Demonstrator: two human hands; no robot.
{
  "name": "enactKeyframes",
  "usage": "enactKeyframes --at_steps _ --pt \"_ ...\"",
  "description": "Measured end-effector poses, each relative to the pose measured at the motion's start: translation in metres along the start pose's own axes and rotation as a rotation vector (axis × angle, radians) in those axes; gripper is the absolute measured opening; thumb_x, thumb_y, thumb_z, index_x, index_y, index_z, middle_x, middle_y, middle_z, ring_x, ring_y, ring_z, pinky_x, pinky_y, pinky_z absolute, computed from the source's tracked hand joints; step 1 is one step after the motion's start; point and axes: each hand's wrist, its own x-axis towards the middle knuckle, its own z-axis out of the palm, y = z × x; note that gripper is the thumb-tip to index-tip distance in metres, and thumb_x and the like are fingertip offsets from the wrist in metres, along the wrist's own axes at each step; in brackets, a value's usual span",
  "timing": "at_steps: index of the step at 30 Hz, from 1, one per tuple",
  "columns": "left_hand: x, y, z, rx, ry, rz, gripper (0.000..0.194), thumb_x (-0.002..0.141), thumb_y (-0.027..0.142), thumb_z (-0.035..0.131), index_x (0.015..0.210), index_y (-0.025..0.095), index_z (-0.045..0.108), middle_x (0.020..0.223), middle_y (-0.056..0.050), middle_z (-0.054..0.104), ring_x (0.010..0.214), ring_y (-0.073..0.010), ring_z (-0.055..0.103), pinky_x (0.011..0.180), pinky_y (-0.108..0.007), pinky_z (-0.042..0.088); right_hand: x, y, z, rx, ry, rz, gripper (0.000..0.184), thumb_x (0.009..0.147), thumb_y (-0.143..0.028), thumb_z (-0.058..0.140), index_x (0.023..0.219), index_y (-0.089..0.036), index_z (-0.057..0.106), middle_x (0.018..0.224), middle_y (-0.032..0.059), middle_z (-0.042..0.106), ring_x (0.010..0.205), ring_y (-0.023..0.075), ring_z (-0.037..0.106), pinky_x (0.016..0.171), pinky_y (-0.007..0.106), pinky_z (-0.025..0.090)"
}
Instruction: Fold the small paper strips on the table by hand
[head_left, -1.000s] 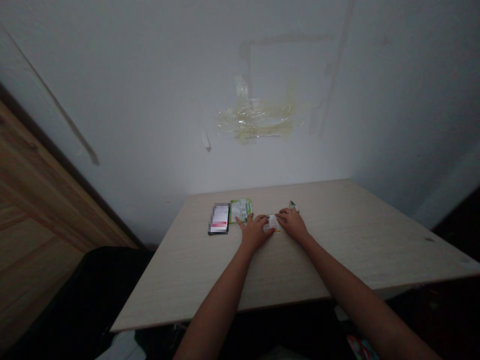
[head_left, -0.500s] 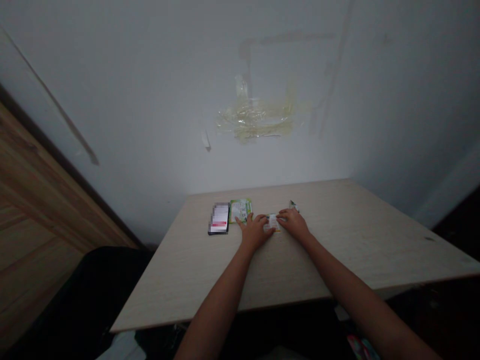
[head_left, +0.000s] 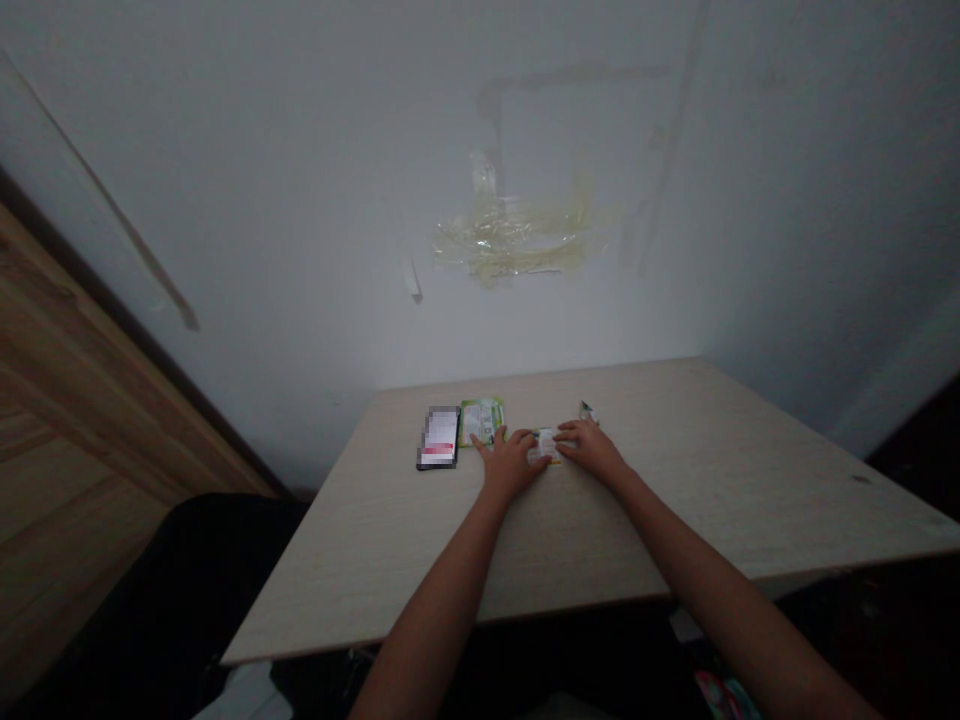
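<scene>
A small printed packet or card (head_left: 545,446), whitish with some yellow, lies flat on the table; its exact kind is not clear. My left hand (head_left: 508,463) rests with spread fingers, the thumb side on the left part of this piece and other fingertips on the lower edge of a green-and-white printed packet (head_left: 482,420). From the right, my right hand (head_left: 590,449) lays its outstretched fingertips on the same small piece. Just behind my right hand, a small piece with a dark corner (head_left: 588,411) sticks up, partly hidden.
A phone (head_left: 439,438) with a lit, blurred screen lies left of the green packet. The pale wooden table (head_left: 585,560) meets a wall (head_left: 315,200) with peeling tape (head_left: 517,240). A wooden panel (head_left: 67,400) and a dark shape (head_left: 217,560) stand at the left.
My right hand has shifted very slightly to the right, its fingers a little more stretched over the small piece. My left hand stays in place.
</scene>
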Motion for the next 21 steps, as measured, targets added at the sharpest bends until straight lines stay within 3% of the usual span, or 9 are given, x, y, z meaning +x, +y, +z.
enactKeyframes --at_steps 9,21 --pt "0.0 -0.001 -0.001 -0.001 0.005 0.004 0.04 0.084 0.063 0.056 0.116 0.042 0.065 0.137 0.002 0.06 0.14 -0.0366 0.033 0.107 -0.081 -0.007 -0.007 0.001 -0.007 0.039 -0.027 -0.097 0.019 0.084 -0.028 0.068 0.099 -0.024 0.078 0.118 0.0088 0.07 0.111 0.0266 0.06 0.104 0.047 0.044" --pt "-0.001 0.002 -0.004 0.019 -0.027 -0.023 0.043 0.085 0.064 0.055 0.12 0.041 0.062 0.139 0.002 0.059 0.14 -0.0356 0.033 0.108 -0.079 -0.004 -0.008 0.014 -0.007 0.162 -0.078 -0.122 0.025 0.075 -0.029 0.078 0.099 -0.023 0.078 0.125 0.0114 0.066 0.117 0.0262 0.059 0.107 0.046 0.041"
